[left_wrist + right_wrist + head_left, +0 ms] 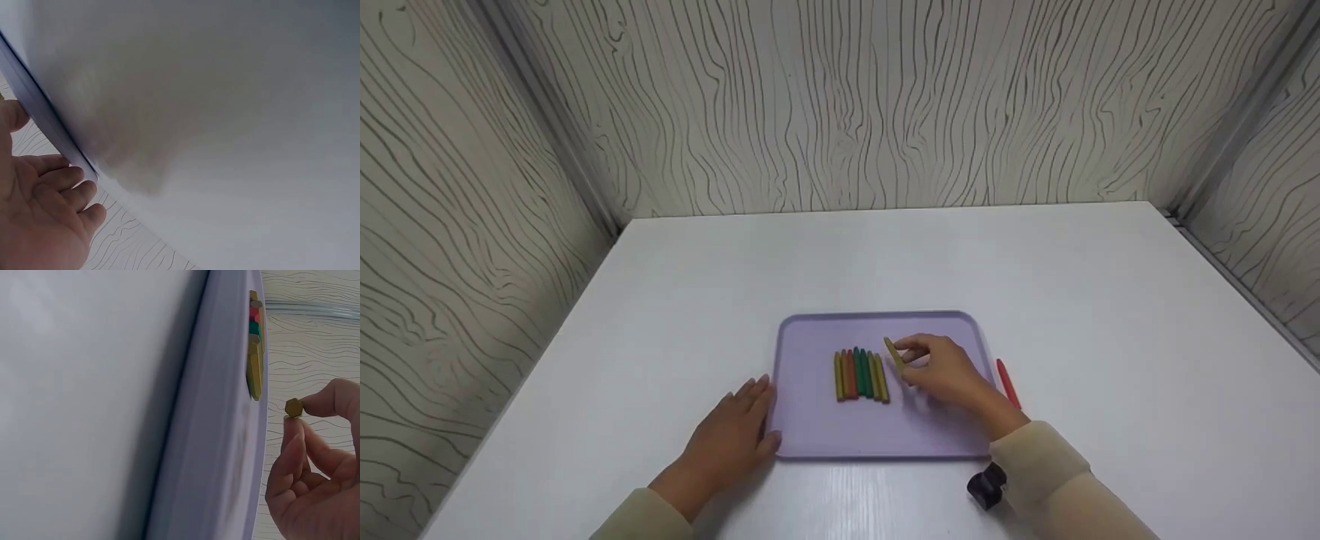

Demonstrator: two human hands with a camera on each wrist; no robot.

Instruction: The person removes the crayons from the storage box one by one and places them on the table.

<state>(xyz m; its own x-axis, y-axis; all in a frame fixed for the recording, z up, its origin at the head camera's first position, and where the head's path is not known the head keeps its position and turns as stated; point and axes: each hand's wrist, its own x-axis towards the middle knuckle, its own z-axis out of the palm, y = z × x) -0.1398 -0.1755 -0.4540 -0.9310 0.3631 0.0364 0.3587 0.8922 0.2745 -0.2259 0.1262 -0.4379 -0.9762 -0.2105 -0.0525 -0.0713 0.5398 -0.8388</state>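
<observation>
My right hand [949, 371] pinches a yellow-olive crayon [893, 352] between thumb and fingertips, tilted above the right half of a lilac tray [810, 435]. Seen end-on in the right wrist view, the held crayon [293, 408] shows a six-sided end. Left of it, a row of crayons [862, 373] lies side by side on the tray, in yellow-olive, brownish, red-orange and green. My left hand [735, 431] rests at the tray's left edge, its fingers fairly straight. In the left wrist view, thumb and fingertips touch the tray rim [50, 121].
A red crayon [1008, 382] lies on the white table [697, 285] just right of the tray, close to the right forearm. A black device [986, 487] sits at the right wrist. Wood-grain patterned panels [840, 105] stand behind the table and at both sides.
</observation>
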